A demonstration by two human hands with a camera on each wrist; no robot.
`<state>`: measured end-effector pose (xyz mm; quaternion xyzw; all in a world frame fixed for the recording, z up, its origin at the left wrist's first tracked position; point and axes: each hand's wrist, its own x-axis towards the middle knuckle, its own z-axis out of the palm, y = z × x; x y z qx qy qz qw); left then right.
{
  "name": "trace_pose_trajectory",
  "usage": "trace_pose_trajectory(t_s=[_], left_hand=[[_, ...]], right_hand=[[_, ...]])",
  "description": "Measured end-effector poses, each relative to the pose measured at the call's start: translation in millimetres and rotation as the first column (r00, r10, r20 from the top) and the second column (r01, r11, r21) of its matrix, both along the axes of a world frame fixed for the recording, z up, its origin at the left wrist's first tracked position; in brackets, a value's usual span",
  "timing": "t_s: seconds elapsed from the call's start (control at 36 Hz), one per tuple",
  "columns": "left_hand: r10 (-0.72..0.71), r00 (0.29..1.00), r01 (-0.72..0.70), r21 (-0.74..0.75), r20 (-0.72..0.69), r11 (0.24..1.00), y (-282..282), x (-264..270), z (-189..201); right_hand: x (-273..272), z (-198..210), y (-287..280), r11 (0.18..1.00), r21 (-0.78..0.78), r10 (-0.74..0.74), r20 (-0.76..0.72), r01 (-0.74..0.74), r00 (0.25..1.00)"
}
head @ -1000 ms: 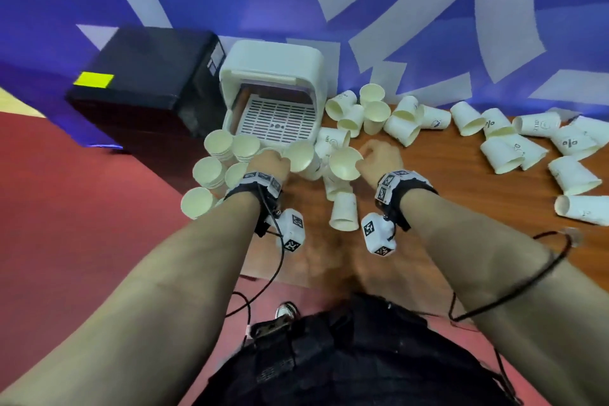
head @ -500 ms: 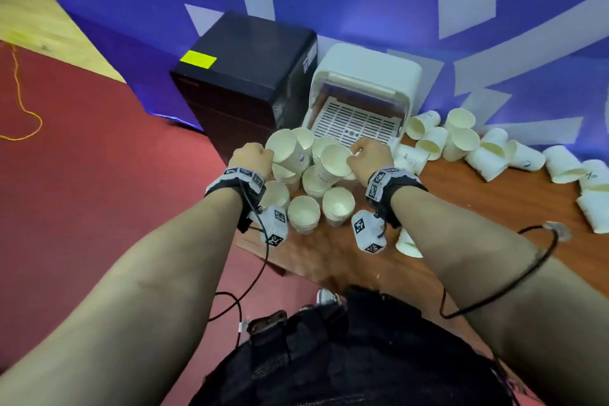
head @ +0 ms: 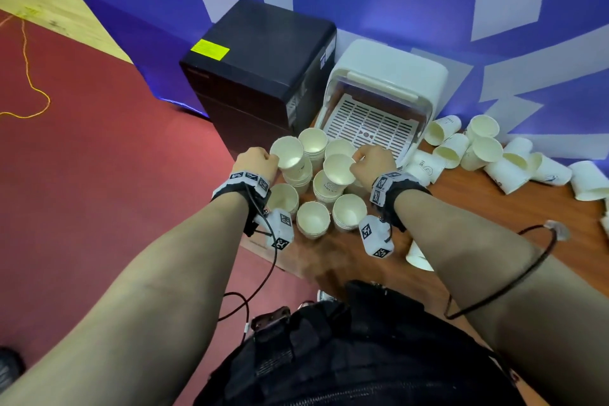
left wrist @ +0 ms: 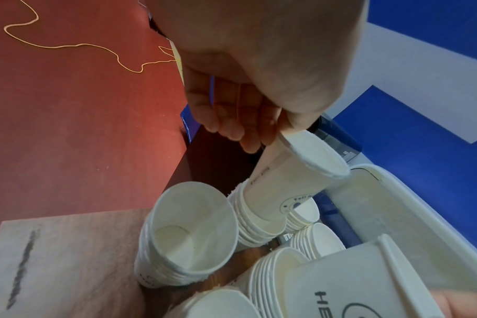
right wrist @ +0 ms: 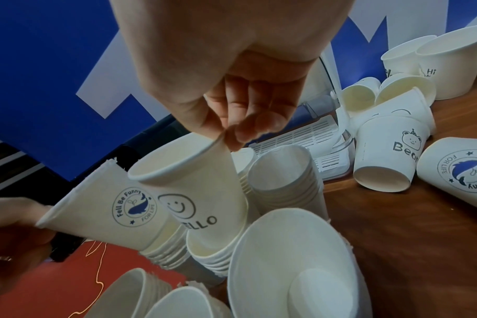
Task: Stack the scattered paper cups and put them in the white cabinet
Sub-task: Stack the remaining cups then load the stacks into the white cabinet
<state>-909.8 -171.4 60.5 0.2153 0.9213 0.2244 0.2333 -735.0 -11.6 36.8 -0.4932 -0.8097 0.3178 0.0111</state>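
Note:
My left hand (head: 263, 160) pinches the rim of a whale-print paper cup (head: 288, 152), tilted, its base set in the top of a cup stack (head: 298, 176). The left wrist view shows that pinch (left wrist: 275, 137) on the cup (left wrist: 294, 172). My right hand (head: 362, 161) pinches the rim of a "HELLO" cup (head: 339, 170), its base in another stack (head: 326, 189); the right wrist view shows this hand (right wrist: 226, 135) and cup (right wrist: 194, 189). Behind both stands the white cabinet (head: 389, 79), lid up, slotted tray (head: 372, 127) bare.
Several more upright stacks (head: 313, 219) crowd the wooden table's (head: 494, 224) left corner, close to its edge. Loose cups (head: 507, 171) lie on their sides along the wall at right. A black box (head: 263, 59) stands left of the cabinet. Red floor lies below.
Both hands have carried their cups left to the cluster of stacks in front of the cabinet and set their bases into two stack tops. The head view has swung left.

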Motion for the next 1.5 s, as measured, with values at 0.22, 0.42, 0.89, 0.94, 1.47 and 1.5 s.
trace_pose_trajectory(t_s=[0.22,0.42,0.89,0.94,1.47,1.5], left_hand=[[-0.019,1.000,0.021,-0.045,0.024,0.999,-0.6,-1.4,-8.3],[-0.004,1.000,0.005,-0.059,0.027,0.998,-0.2,-3.1,-11.4],[-0.136,0.990,0.140,-0.112,0.041,0.984,6.4,18.0,-13.9],[-0.165,0.986,0.167,-0.111,0.023,0.980,8.0,24.4,-12.4],[-0.546,0.837,0.544,-0.089,-0.002,0.834,72.6,158.9,-11.6],[-0.548,0.836,0.547,-0.086,0.007,0.833,76.5,167.9,-12.6]], right_hand=[[-5.4,-7.0,-3.5,1.000,-0.006,0.010,0.020,-0.010,1.000],[-8.0,-11.2,-5.8,1.000,0.019,0.012,0.016,-0.013,1.000],[35.2,1.2,-16.4,0.999,0.052,-0.012,0.022,0.011,1.000],[48.1,2.7,-17.9,0.998,0.056,-0.027,0.033,0.026,0.999],[223.1,2.8,-28.5,0.941,0.006,-0.337,0.119,0.339,0.934],[233.2,3.2,-26.5,0.936,0.007,-0.351,0.122,0.353,0.929]])
